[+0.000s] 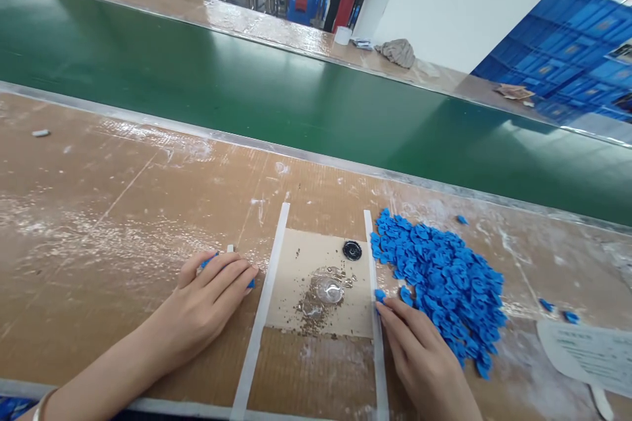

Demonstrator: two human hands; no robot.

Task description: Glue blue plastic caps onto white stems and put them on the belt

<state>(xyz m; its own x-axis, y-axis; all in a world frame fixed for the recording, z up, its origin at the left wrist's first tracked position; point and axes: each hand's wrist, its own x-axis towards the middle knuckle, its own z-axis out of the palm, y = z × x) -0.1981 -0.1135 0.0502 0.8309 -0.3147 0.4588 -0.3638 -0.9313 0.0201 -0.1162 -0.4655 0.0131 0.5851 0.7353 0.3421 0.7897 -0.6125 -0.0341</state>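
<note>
My left hand (207,296) rests on the brown work surface (123,263), left of a white strip (261,296), with a blue plastic piece (209,260) showing at its fingers and more blue at the fingertips. My right hand (417,355) lies beside a second white strip (376,302), its fingertips at a small blue piece (379,295). Just beyond it spreads a heap of blue plastic pieces (439,283). Between the strips lies a beige card (316,283) bearing a black round disc (352,250), a clear blob (326,289) and brown granules (309,311).
A green conveyor belt (247,72) with a metal edge (316,161) runs along the far side of the bench. Several loose blue pieces lie right of the heap. A printed paper sheet (587,352) sits at the right edge. Blue crates stand beyond the belt.
</note>
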